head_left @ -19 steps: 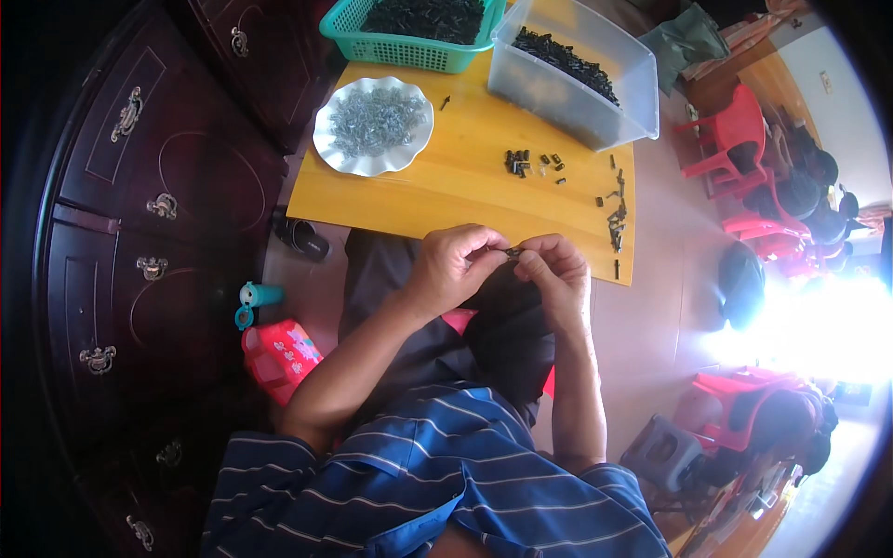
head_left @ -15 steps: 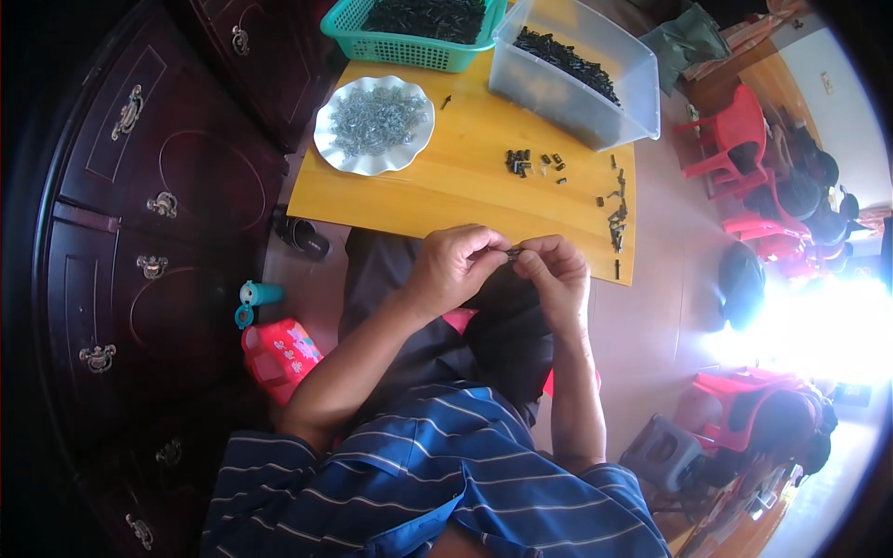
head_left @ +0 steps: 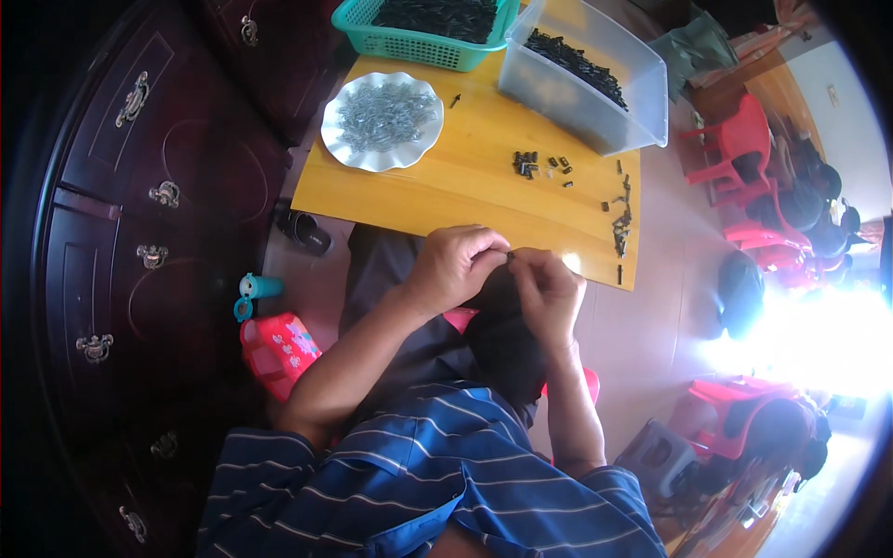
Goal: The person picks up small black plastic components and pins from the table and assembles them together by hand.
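Just off the near edge of the yellow wooden table (head_left: 409, 200), above my lap, my left hand (head_left: 458, 268) and my right hand (head_left: 547, 290) meet fingertip to fingertip. Both are closed in a pinch on one small dark piece (head_left: 510, 255), mostly hidden by the fingers, so its kind cannot be made out. On the table beyond lie a small cluster of short black cylindrical parts (head_left: 526, 166) and, by the right edge, a loose group of thin black parts (head_left: 621, 223). A scalloped white plate (head_left: 333, 139) holds many small clear, shiny pieces.
A green perforated basket (head_left: 409, 46) and a translucent plastic bin (head_left: 595, 121), both filled with black parts, stand at the far side. Dark wooden drawers (head_left: 121, 242) rise at the left. Beside my legs is a red patterned bag (head_left: 279, 346). Red chairs (head_left: 735, 139) stand at the right.
My right hand has turned slightly, its fingers now bunched more closely around the small dark piece. My left hand has barely moved. The view has shifted a little.
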`<move>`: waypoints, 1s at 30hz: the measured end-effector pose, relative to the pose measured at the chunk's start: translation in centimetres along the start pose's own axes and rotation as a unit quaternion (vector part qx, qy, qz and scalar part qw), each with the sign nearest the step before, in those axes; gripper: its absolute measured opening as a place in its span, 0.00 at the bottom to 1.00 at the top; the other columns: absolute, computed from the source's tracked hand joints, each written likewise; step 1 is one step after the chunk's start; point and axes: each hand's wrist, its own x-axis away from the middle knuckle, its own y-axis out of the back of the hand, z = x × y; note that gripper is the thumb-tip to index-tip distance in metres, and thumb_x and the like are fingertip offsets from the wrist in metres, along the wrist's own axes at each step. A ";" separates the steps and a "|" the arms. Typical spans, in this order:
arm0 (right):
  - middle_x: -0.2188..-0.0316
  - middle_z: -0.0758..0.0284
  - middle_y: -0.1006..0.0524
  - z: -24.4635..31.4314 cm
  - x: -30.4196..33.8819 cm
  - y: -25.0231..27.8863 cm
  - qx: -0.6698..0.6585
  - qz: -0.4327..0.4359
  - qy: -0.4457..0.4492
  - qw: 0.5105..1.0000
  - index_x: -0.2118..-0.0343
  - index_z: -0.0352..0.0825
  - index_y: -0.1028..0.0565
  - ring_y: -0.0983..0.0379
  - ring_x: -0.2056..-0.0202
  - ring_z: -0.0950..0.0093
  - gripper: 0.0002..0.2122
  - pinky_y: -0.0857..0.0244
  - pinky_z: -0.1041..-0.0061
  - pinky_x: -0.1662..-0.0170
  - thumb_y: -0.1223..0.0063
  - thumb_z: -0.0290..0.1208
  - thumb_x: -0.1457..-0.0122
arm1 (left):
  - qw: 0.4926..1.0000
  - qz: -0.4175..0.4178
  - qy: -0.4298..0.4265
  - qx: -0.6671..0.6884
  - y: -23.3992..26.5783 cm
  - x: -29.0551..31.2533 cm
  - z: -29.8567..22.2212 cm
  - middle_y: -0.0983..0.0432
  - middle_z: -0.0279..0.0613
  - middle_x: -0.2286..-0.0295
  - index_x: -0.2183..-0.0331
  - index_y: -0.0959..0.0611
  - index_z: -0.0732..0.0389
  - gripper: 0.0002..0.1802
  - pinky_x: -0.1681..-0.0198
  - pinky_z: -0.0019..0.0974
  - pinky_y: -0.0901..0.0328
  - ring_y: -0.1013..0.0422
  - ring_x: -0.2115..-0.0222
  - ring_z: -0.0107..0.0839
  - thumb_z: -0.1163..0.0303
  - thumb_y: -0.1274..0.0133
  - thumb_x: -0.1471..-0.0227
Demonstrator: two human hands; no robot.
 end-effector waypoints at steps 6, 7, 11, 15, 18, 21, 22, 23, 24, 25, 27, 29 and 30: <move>0.72 0.63 0.18 0.4 -0.2 -0.2 0.130 -0.027 0.215 0.968 0.68 0.32 0.21 0.20 0.73 0.71 0.06 0.28 0.78 0.66 0.38 0.15 0.46 | 0.997 0.063 0.033 0.036 0.6 -0.2 0.4 0.18 0.46 0.73 0.69 0.15 0.66 0.05 0.68 0.35 0.30 0.21 0.73 0.35 0.80 0.38 0.52; 0.72 0.64 0.17 0.1 0.0 -0.2 0.110 -0.024 0.182 0.977 0.68 0.32 0.21 0.20 0.72 0.73 0.05 0.28 0.78 0.65 0.38 0.15 0.45 | 0.996 0.073 0.034 0.045 0.6 -0.2 0.4 0.18 0.46 0.73 0.68 0.15 0.66 0.05 0.68 0.35 0.30 0.21 0.73 0.36 0.79 0.38 0.51; 0.70 0.68 0.18 -0.5 1.0 -0.4 -0.074 0.003 -0.040 0.996 0.64 0.31 0.21 0.21 0.68 0.79 0.03 0.28 0.79 0.60 0.39 0.17 0.40 | 0.996 0.059 0.045 0.051 0.4 0.0 0.7 0.18 0.45 0.73 0.68 0.15 0.65 0.04 0.67 0.36 0.30 0.21 0.72 0.36 0.79 0.37 0.51; 0.69 0.70 0.19 -0.9 0.6 -0.1 -0.227 0.026 -0.104 0.968 0.61 0.30 0.22 0.24 0.66 0.81 0.03 0.29 0.80 0.59 0.41 0.20 0.37 | 0.999 0.036 -0.016 0.027 0.1 0.0 0.9 0.19 0.44 0.72 0.68 0.15 0.65 0.04 0.67 0.36 0.30 0.21 0.72 0.37 0.78 0.37 0.50; 0.69 0.69 0.20 -1.3 0.7 0.2 -0.256 0.055 -0.123 0.957 0.59 0.30 0.23 0.25 0.67 0.81 0.05 0.30 0.82 0.59 0.42 0.23 0.35 | 0.999 0.030 -0.001 0.034 0.0 0.1 0.6 0.19 0.44 0.73 0.67 0.17 0.65 0.06 0.68 0.36 0.30 0.22 0.72 0.37 0.79 0.37 0.50; 0.69 0.69 0.20 -1.4 0.7 0.3 -0.276 0.076 -0.151 0.946 0.58 0.31 0.23 0.24 0.68 0.81 0.06 0.29 0.83 0.61 0.42 0.26 0.35 | 0.997 0.034 0.036 0.057 0.0 0.2 0.7 0.20 0.44 0.73 0.66 0.18 0.64 0.07 0.68 0.37 0.30 0.22 0.73 0.37 0.79 0.37 0.50; 0.68 0.69 0.20 -1.2 0.6 0.2 -0.298 0.081 -0.192 0.932 0.58 0.31 0.23 0.23 0.68 0.80 0.06 0.28 0.82 0.60 0.42 0.26 0.35 | 0.996 0.040 0.043 0.063 0.0 0.3 0.8 0.20 0.44 0.74 0.66 0.19 0.64 0.08 0.68 0.37 0.30 0.22 0.73 0.37 0.79 0.37 0.50; 0.68 0.68 0.19 -1.0 0.5 0.2 -0.318 0.084 -0.233 0.915 0.58 0.31 0.23 0.22 0.68 0.80 0.06 0.27 0.81 0.60 0.43 0.26 0.35 | 0.996 0.041 0.043 0.063 0.1 0.2 0.8 0.20 0.44 0.74 0.66 0.19 0.64 0.08 0.68 0.37 0.30 0.22 0.73 0.37 0.79 0.37 0.50; 0.68 0.68 0.19 -0.9 0.4 0.2 -0.319 0.083 -0.233 0.915 0.58 0.31 0.23 0.22 0.68 0.80 0.06 0.27 0.81 0.60 0.43 0.26 0.35 | 0.997 0.040 0.037 0.052 0.1 0.2 0.8 0.20 0.43 0.74 0.67 0.19 0.64 0.07 0.68 0.37 0.30 0.22 0.73 0.38 0.79 0.37 0.51; 0.67 0.68 0.19 -0.7 0.3 0.2 -0.332 0.091 -0.260 0.902 0.57 0.31 0.23 0.22 0.68 0.80 0.07 0.26 0.80 0.60 0.43 0.27 0.34 | 0.998 0.039 0.031 0.041 0.2 0.2 0.7 0.20 0.43 0.74 0.68 0.18 0.64 0.07 0.68 0.37 0.30 0.22 0.73 0.38 0.79 0.36 0.51; 0.66 0.67 0.18 -0.8 0.3 0.4 -0.344 0.098 -0.287 0.889 0.56 0.32 0.23 0.21 0.68 0.79 0.07 0.26 0.79 0.60 0.44 0.27 0.34 | 0.998 0.046 0.020 0.033 0.3 0.1 0.7 0.19 0.42 0.74 0.69 0.17 0.64 0.06 0.68 0.38 0.30 0.22 0.73 0.39 0.79 0.36 0.51; 0.65 0.66 0.18 -1.6 0.2 0.8 -0.369 0.127 -0.306 0.868 0.55 0.32 0.23 0.21 0.68 0.79 0.08 0.25 0.79 0.59 0.44 0.29 0.33 | 0.998 0.052 0.009 0.023 0.2 0.0 0.7 0.19 0.42 0.73 0.69 0.17 0.64 0.05 0.67 0.38 0.30 0.22 0.72 0.40 0.78 0.36 0.51; 0.65 0.66 0.18 -1.9 0.3 0.8 -0.369 0.126 -0.306 0.869 0.55 0.32 0.23 0.21 0.68 0.79 0.08 0.25 0.79 0.59 0.44 0.29 0.33 | 0.998 0.052 -0.010 0.019 0.1 0.0 0.8 0.19 0.41 0.73 0.69 0.16 0.64 0.05 0.67 0.38 0.30 0.22 0.71 0.40 0.78 0.37 0.51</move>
